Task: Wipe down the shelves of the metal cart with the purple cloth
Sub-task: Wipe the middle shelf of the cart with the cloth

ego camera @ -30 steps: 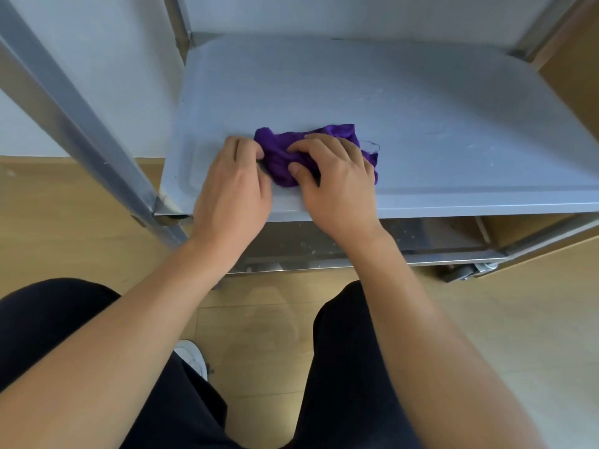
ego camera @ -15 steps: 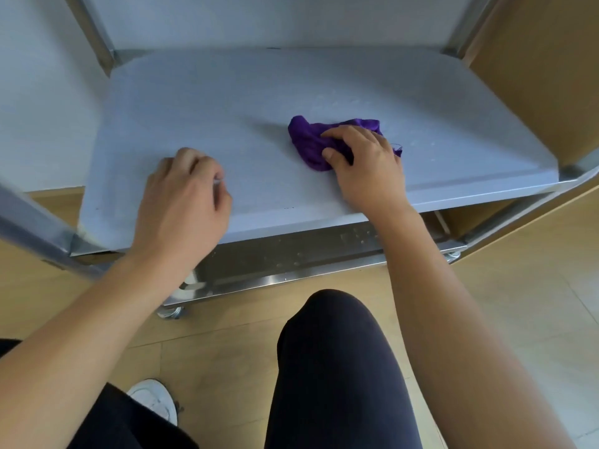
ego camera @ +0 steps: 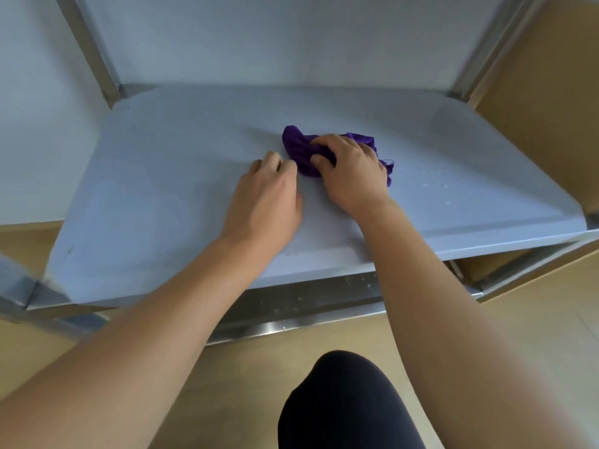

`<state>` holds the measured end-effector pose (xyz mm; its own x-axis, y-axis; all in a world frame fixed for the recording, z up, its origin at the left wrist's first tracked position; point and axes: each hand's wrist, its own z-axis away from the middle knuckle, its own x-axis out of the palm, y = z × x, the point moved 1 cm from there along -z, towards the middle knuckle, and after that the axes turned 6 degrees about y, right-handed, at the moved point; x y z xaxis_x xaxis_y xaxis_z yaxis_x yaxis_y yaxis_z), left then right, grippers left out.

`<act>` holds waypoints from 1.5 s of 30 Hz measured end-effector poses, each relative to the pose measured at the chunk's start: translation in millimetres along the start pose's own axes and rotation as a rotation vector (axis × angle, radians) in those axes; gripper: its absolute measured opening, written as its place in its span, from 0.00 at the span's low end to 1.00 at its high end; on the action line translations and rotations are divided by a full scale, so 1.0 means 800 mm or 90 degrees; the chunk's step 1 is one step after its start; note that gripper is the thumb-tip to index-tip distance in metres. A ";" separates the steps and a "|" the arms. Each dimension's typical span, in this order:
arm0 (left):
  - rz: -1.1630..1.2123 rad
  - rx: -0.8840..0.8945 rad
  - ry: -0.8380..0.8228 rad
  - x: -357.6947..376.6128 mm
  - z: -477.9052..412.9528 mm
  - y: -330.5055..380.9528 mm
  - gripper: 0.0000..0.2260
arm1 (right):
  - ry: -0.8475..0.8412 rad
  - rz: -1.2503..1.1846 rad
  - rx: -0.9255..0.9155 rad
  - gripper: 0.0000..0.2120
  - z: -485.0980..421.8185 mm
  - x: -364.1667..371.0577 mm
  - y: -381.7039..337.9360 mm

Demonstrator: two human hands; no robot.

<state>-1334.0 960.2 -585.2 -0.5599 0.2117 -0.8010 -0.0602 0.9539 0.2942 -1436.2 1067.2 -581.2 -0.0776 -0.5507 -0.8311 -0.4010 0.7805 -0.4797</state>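
Purple cloth [ego camera: 299, 150]: bunched into a soft wad on the grey shelf [ego camera: 168, 196], near its middle, lying under and just ahead of my right fingers [ego camera: 327, 145].
Right hand [ego camera: 351, 176]: fingers curled down and clamped onto the cloth, pressing it flat to the shelf; a loose edge trails out to the right of my knuckles.
Left hand [ego camera: 267, 202]: resting on the shelf just left of the cloth, fingers [ego camera: 274, 160] loosely curled, holding nothing; whether the tips touch the fabric, I cannot tell.
Handling: light, limp and easily folded, I judge; it should slide readily on the smooth shelf and will take whatever shape I squeeze.
Where to hold: over the thick middle of the wad, palm on top, so no loose edge drags.
Metal frame [ego camera: 94, 56]: upright posts beyond my fingers at the back corners.
Lower shelf [ego camera: 291, 303]: visible beneath, apparently yet to be wiped.
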 end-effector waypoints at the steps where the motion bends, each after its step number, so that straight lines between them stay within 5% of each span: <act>1: 0.002 0.001 0.003 0.001 -0.001 -0.001 0.08 | -0.012 -0.002 0.007 0.15 -0.017 0.005 -0.002; 7: 0.017 -0.018 0.017 0.003 -0.007 -0.008 0.05 | -0.054 0.002 0.010 0.16 -0.069 0.018 -0.002; 17: 0.054 -0.053 0.027 -0.002 -0.009 -0.005 0.05 | 0.008 -0.042 -0.062 0.16 0.054 -0.009 -0.001; 36: 0.027 -0.066 0.047 0.002 -0.009 -0.012 0.04 | -0.123 -0.054 -0.028 0.18 -0.144 0.071 -0.068; 45: 0.065 -0.089 0.040 -0.001 -0.012 -0.012 0.04 | -0.165 -0.101 -0.078 0.15 -0.005 -0.013 -0.024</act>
<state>-1340.4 949.2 -582.3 -0.6188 0.2876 -0.7310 -0.1123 0.8887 0.4446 -1431.5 1056.7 -561.9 0.2237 -0.5561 -0.8004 -0.4971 0.6413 -0.5845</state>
